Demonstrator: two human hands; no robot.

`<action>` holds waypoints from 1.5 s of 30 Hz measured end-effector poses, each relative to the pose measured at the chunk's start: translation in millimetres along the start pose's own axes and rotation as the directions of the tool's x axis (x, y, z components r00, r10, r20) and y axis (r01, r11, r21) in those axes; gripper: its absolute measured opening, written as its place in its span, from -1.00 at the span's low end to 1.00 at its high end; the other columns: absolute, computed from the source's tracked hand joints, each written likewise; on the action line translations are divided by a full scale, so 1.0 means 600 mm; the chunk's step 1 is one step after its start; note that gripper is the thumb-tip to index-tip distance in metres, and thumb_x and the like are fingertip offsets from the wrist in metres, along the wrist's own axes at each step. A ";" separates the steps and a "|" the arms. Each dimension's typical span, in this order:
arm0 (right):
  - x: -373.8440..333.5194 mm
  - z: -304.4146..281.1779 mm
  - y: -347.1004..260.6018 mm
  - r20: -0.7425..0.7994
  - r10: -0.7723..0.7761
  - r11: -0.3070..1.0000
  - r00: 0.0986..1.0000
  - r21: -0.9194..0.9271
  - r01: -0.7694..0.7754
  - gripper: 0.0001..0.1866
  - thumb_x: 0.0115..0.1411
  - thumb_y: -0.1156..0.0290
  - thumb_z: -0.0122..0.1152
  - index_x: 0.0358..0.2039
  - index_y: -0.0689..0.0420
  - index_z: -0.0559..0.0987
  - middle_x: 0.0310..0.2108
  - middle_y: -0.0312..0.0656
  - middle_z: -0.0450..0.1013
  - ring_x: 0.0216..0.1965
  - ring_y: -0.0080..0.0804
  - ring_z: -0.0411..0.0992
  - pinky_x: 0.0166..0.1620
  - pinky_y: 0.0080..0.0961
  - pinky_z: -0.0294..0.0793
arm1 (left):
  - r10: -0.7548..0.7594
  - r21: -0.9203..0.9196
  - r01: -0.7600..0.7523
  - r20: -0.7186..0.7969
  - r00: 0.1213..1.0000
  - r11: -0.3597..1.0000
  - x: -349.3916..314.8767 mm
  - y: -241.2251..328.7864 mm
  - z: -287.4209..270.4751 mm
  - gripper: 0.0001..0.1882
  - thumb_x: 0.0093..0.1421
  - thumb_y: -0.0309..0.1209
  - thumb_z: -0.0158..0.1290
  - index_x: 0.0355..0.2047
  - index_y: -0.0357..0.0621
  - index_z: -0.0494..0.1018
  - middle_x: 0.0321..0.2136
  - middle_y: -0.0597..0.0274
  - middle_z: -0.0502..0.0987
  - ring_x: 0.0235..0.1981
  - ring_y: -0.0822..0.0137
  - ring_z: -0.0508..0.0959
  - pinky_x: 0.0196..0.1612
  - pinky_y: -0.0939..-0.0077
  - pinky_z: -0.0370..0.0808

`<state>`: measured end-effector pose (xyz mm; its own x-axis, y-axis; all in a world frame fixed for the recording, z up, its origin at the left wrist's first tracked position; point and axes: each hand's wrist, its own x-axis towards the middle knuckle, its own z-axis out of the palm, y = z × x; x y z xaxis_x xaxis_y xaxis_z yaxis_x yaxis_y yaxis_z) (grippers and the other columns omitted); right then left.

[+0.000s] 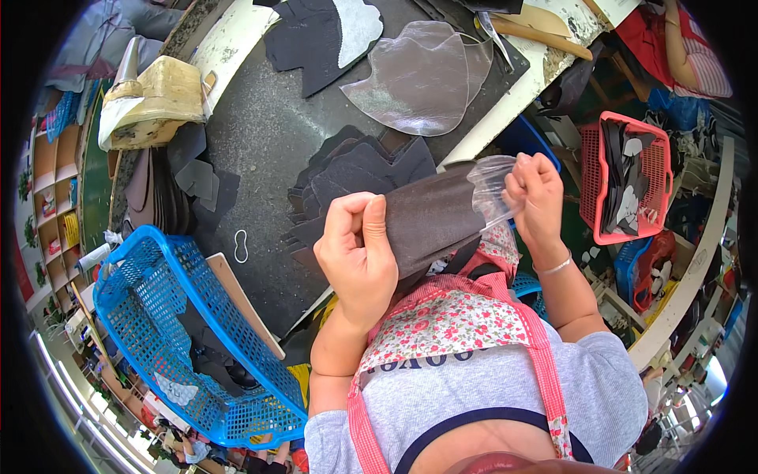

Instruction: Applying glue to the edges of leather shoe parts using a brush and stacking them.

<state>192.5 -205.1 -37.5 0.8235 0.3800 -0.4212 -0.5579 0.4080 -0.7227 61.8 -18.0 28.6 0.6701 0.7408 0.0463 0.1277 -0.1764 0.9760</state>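
Between my two hands a dark brown, cloth-like cut piece [438,217] is stretched over the near edge of the worktable. My left hand [359,253] is closed on its left end, thumb on top. At the other end, my right hand [538,193] pinches a wrinkled clear film [491,189], which is pulled taut and joins the dark piece. Just beyond lies a loose pile of dark cut pieces [367,170]. Farther back on the table are clear film sheets [418,83] and a black piece with a white patch [312,47].
A blue plastic basket [142,292] with dark pieces stands at left, a pink basket [588,186] at right. A stained, yellowish container [170,91] sits at the table's far left. A wooden-handled tool [545,35] lies far right. Another person's arm [679,47] shows at upper right.
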 end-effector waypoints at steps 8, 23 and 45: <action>0.030 -0.068 0.026 0.417 -0.342 -0.257 0.842 -0.903 0.343 -0.79 0.25 0.39 0.16 -0.34 0.27 0.39 -0.51 -0.14 0.35 -0.48 -0.40 0.36 -0.41 -0.40 0.36 | -0.077 0.000 0.077 0.124 0.989 0.997 0.019 0.028 -0.018 -0.93 0.28 -0.53 0.05 -0.33 -0.28 0.45 -0.58 0.32 0.49 -0.58 0.64 0.39 -0.51 0.69 0.33; -0.088 0.182 -0.064 0.277 0.396 0.913 0.876 -0.224 -0.342 -0.64 0.26 0.48 0.14 0.06 0.26 0.42 -0.09 -0.19 0.48 -0.08 -0.48 0.47 -0.01 -0.49 0.48 | -0.265 -0.122 0.364 0.483 0.835 0.924 -0.064 0.006 -0.110 -0.66 0.25 -0.18 0.11 -0.26 -0.27 0.46 -0.38 0.12 0.54 -0.45 0.34 0.55 -0.37 0.53 0.47; -0.023 0.191 0.020 0.345 -0.089 0.652 0.934 -0.689 0.316 -0.95 0.20 0.60 0.23 -0.34 0.31 0.54 -0.52 -0.34 0.48 -0.50 -0.76 0.37 -0.45 -0.79 0.31 | -0.354 -0.378 0.284 -0.130 0.926 0.881 -0.024 -0.042 -0.113 -0.60 0.15 -0.62 0.16 -0.02 -0.30 0.31 -0.28 0.17 0.53 -0.31 0.51 0.54 -0.31 0.69 0.51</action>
<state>162.8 -110.4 22.2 0.7840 0.6048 -0.1401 -0.0327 -0.1852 -0.9822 -0.5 19.9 17.8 0.4807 0.8325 -0.2754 0.0267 0.3000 0.9536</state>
